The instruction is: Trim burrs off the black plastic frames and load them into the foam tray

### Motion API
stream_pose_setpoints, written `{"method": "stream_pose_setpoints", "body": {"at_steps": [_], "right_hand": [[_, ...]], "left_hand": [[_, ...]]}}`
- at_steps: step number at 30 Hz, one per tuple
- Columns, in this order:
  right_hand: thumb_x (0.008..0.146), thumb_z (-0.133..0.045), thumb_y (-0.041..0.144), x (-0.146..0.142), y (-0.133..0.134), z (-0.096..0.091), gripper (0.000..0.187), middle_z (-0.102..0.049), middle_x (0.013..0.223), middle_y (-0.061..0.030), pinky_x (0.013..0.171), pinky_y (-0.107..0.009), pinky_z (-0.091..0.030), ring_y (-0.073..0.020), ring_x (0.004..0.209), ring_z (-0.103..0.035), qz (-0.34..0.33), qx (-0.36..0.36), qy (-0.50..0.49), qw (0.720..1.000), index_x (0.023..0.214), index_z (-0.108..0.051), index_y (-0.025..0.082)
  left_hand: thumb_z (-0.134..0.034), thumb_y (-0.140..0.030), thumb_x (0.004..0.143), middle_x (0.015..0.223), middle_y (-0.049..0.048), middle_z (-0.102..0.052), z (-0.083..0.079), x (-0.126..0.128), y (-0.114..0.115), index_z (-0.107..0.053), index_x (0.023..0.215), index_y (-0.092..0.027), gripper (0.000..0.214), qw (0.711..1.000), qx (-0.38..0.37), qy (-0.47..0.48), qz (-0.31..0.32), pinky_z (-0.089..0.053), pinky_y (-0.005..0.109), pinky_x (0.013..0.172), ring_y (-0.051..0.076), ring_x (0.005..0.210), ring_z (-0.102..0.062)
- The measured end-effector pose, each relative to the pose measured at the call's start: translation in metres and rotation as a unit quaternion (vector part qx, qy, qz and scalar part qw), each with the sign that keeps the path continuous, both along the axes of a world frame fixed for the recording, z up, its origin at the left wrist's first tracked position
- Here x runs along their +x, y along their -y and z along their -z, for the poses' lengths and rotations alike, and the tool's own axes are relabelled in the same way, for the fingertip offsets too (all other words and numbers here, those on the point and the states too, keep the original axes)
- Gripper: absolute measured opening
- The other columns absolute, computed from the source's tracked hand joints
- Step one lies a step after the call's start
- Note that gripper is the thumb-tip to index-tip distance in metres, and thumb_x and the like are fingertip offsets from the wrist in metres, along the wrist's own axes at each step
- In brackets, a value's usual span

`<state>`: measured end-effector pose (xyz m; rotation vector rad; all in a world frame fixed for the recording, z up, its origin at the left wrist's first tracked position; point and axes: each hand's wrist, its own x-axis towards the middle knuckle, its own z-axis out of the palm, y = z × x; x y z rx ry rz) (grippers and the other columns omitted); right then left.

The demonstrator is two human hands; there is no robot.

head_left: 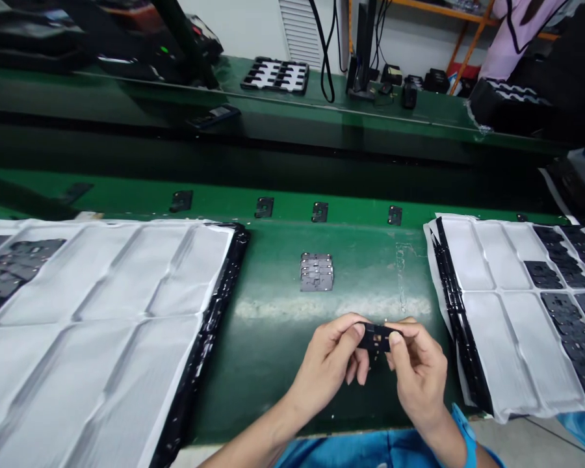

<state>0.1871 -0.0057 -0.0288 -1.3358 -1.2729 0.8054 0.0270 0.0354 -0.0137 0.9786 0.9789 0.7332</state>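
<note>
A small flat black plastic part [377, 338] with cut-outs is held level above the green table, near its front edge. My left hand [334, 351] pinches its left end between thumb and fingers. On its right end, my right hand [416, 361] grips it the same way, wearing a blue wristband. Beyond my hands, a small overlapping stack of similar dark parts [316, 272] lies on the table [273, 364]. Fine details of the held part are too small to make out.
White padded compartment trays stand at left [107, 312] and right [497, 325], both with dark parts in some cells. Several single parts [320, 212] lie spaced along the green strip behind. Farther back are a black-and-white tray [275, 75] and a person's pink sleeve [504, 42].
</note>
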Motion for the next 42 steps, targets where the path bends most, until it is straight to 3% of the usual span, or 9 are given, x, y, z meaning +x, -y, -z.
{"method": "stream_pose_setpoints", "body": {"at_steps": [4, 9, 14, 19, 22, 27, 35, 42], "right_hand": [[0.103, -0.059, 0.024, 0.002, 0.000, -0.001, 0.016, -0.062, 0.074, 0.0004, 0.052, -0.022, -0.048, -0.0113, 0.055, -0.057, -0.024, -0.010, -0.014, 1.000, 0.104, -0.075, 0.020], [0.101, -0.064, 0.041, 0.003, -0.007, -0.005, 0.028, -0.056, 0.060, 0.0030, 0.047, -0.021, -0.043, -0.0103, 0.048, -0.050, -0.013, -0.116, -0.122, 0.986, 0.091, -0.073, 0.016], [0.097, -0.068, 0.047, -0.001, -0.011, 0.000, 0.034, -0.053, 0.058, 0.0046, 0.042, -0.019, -0.034, -0.0072, 0.043, -0.041, 0.002, -0.164, -0.179, 0.970, 0.083, -0.071, 0.017], [0.097, -0.069, 0.047, -0.002, -0.013, -0.002, 0.033, -0.054, 0.055, 0.0053, 0.044, -0.019, -0.037, -0.0069, 0.042, -0.043, -0.033, -0.182, -0.199, 0.962, 0.087, -0.072, 0.016], [0.097, -0.068, 0.050, -0.002, -0.015, -0.010, 0.036, -0.058, 0.053, 0.0038, 0.048, -0.020, -0.043, -0.0092, 0.044, -0.050, -0.072, -0.195, -0.191, 0.959, 0.097, -0.075, 0.014], [0.095, -0.069, 0.053, -0.007, -0.015, -0.017, 0.040, -0.060, 0.053, 0.0027, 0.047, -0.021, -0.043, -0.0108, 0.044, -0.053, -0.070, -0.194, -0.181, 0.962, 0.096, -0.074, 0.013], [0.093, -0.069, 0.050, -0.013, -0.019, -0.007, 0.037, -0.052, 0.048, 0.0061, 0.042, -0.020, -0.035, -0.0079, 0.037, -0.044, -0.027, -0.175, -0.178, 0.968, 0.080, -0.068, 0.016], [0.097, -0.064, 0.046, -0.009, -0.022, 0.002, 0.033, -0.053, 0.046, 0.0063, 0.043, -0.019, -0.034, -0.0076, 0.037, -0.041, -0.095, -0.214, -0.200, 0.951, 0.083, -0.069, 0.016]], "left_hand": [[-0.050, -0.043, 0.099, 0.043, -0.0022, -0.059, -0.001, 0.003, 0.000, -0.065, 0.088, -0.014, 0.035, 0.998, -0.047, 0.047, -0.023, -0.033, 0.017, 0.038, 0.008, 0.033, -0.042], [-0.059, -0.045, 0.097, 0.058, 0.0049, -0.072, -0.013, 0.003, 0.004, -0.067, 0.095, -0.012, 0.034, 0.999, -0.012, 0.034, -0.013, -0.049, 0.023, 0.049, 0.013, 0.045, -0.061], [-0.060, -0.044, 0.097, 0.057, 0.0049, -0.073, -0.014, -0.002, 0.005, -0.068, 0.096, -0.012, 0.033, 0.999, -0.021, 0.028, 0.003, -0.048, 0.023, 0.049, 0.013, 0.044, -0.060], [-0.058, -0.042, 0.097, 0.060, 0.0076, -0.075, -0.005, -0.007, 0.002, -0.069, 0.097, -0.011, 0.033, 0.998, -0.048, 0.034, -0.018, -0.048, 0.022, 0.045, 0.014, 0.043, -0.062], [-0.060, -0.041, 0.096, 0.063, 0.0078, -0.075, -0.005, -0.010, -0.001, -0.068, 0.100, -0.010, 0.033, 0.996, -0.064, 0.062, -0.021, -0.048, 0.022, 0.044, 0.015, 0.046, -0.064], [-0.059, -0.045, 0.098, 0.067, 0.0088, -0.076, -0.010, -0.017, -0.004, -0.069, 0.103, -0.009, 0.037, 0.997, -0.054, 0.058, 0.002, -0.050, 0.022, 0.045, 0.016, 0.049, -0.065], [-0.053, -0.044, 0.100, 0.057, 0.0050, -0.072, -0.013, -0.023, -0.009, -0.075, 0.096, -0.011, 0.040, 0.999, -0.011, -0.028, 0.039, -0.046, 0.023, 0.049, 0.013, 0.044, -0.057], [-0.051, -0.044, 0.099, 0.058, 0.0017, -0.067, -0.015, -0.036, -0.010, -0.076, 0.088, -0.015, 0.040, 0.995, 0.004, -0.053, 0.078, -0.046, 0.024, 0.055, 0.013, 0.048, -0.056]]}}
